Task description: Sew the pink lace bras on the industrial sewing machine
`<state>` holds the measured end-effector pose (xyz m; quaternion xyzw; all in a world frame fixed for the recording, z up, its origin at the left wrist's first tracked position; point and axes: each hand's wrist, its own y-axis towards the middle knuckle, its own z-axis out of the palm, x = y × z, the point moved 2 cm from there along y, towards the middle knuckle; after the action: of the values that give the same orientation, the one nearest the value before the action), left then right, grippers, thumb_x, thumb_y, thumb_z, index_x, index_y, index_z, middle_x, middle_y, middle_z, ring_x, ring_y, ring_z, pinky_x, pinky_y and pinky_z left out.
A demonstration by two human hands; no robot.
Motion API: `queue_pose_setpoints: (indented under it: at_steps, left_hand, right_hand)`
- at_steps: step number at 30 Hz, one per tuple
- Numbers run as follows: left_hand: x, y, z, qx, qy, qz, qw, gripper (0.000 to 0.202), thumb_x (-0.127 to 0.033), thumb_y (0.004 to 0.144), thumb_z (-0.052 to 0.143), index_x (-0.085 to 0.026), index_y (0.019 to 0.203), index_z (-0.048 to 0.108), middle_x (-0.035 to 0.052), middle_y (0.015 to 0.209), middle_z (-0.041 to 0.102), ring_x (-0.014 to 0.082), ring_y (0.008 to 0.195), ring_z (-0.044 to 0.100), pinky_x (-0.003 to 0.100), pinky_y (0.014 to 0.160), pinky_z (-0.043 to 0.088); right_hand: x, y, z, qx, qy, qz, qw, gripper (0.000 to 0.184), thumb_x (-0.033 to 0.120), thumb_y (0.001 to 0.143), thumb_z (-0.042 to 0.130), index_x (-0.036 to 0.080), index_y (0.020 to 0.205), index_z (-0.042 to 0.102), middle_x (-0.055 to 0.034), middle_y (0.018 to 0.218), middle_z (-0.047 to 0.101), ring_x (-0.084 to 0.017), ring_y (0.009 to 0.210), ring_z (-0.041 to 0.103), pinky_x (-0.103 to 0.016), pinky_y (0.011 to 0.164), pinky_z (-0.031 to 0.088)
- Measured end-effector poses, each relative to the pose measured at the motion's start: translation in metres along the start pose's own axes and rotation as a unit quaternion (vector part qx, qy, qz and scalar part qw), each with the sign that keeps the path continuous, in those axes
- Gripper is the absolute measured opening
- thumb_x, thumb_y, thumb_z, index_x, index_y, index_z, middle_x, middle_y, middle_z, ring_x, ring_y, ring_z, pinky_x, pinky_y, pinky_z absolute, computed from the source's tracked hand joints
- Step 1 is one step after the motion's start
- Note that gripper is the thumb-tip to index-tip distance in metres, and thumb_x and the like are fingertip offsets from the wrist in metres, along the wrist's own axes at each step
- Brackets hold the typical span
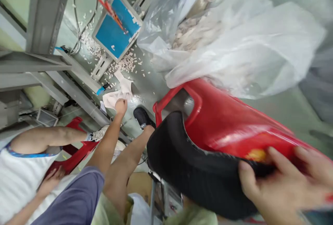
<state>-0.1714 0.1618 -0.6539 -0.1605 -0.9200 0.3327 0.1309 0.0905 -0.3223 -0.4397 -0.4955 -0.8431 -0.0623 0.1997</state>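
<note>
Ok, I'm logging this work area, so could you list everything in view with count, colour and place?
Pale fabric piece: one, pinkish white, left of centre
Black curved piece: one, black, lower centre to right
Red plastic items: at least two, red, right of centre and lower left
Plastic bags: count unclear, translucent, upper right
Blue panel: one, blue, grey-framed, upper left
Cord: one, orange-red, across the panel
Scraps: many, pale, around the panel
Metal beams: several, grey, left
Co-worker: one, white top, lower left
Own shoe: one, black, centre-left
Left grip: one, bare, on the fabric
Right grip: one, bare, at the black piece
</note>
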Motion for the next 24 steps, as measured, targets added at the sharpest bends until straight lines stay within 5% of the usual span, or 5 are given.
queue_pose_setpoints:
  at_steps: [4,9,17,20,24]
  left_hand:
    - [0.012,-0.096,-0.075,-0.026,-0.05,-0.003,0.998,0.032,-0.037,0.098,0.061,-0.015,0.121,0.063,0.0101,0.123,0.065,0.0241,0.11,0.064,0.047,0.097,0.054]
    - [0.02,-0.21,-0.176,-0.007,-0.111,0.052,0.992,0.033,-0.037,0.095,0.052,-0.01,0.098,0.069,0.0104,0.093,0.074,0.0243,0.088,0.069,0.036,0.078,0.056]
    - [0.02,-0.328,-0.335,-0.1,-0.105,0.14,0.98,0.036,-0.047,0.083,0.048,-0.017,0.078,0.068,0.0035,0.067,0.068,0.0221,0.067,0.062,0.028,0.063,0.047]
    - [0.02,-0.362,-0.37,-0.131,-0.108,0.182,0.968,0.034,-0.044,0.087,0.049,-0.019,0.074,0.066,0.0021,0.064,0.067,0.0204,0.063,0.062,0.027,0.061,0.048]
    - [0.014,-0.387,-0.38,-0.166,-0.109,0.257,0.946,0.031,-0.038,0.093,0.048,-0.02,0.073,0.063,0.0023,0.066,0.068,0.0195,0.061,0.064,0.026,0.058,0.048]
  right_hand:
    - [0.026,0.023,-0.002,0.008,-0.024,-0.025,0.999,0.058,0.048,0.083,0.061,0.021,0.134,0.058,-0.0188,0.139,0.051,-0.044,0.131,0.05,-0.064,0.107,0.043]
    - [0.034,0.03,-0.004,-0.047,-0.003,-0.075,0.996,0.046,0.037,0.084,0.065,0.017,0.125,0.063,-0.0178,0.138,0.052,-0.036,0.131,0.05,-0.055,0.11,0.043]
    - [0.04,0.031,-0.001,-0.016,0.028,-0.053,0.998,0.044,0.035,0.088,0.062,0.017,0.129,0.065,-0.0169,0.143,0.052,-0.033,0.137,0.044,-0.053,0.118,0.035]
    - [0.04,0.03,0.001,-0.027,0.019,-0.061,0.998,0.043,0.034,0.09,0.06,0.015,0.127,0.067,-0.019,0.14,0.055,-0.033,0.135,0.048,-0.052,0.117,0.038]
    - [0.036,0.031,0.012,-0.031,0.031,-0.055,0.998,0.041,0.035,0.089,0.057,0.018,0.124,0.07,-0.0181,0.136,0.06,-0.035,0.13,0.055,-0.055,0.115,0.041]
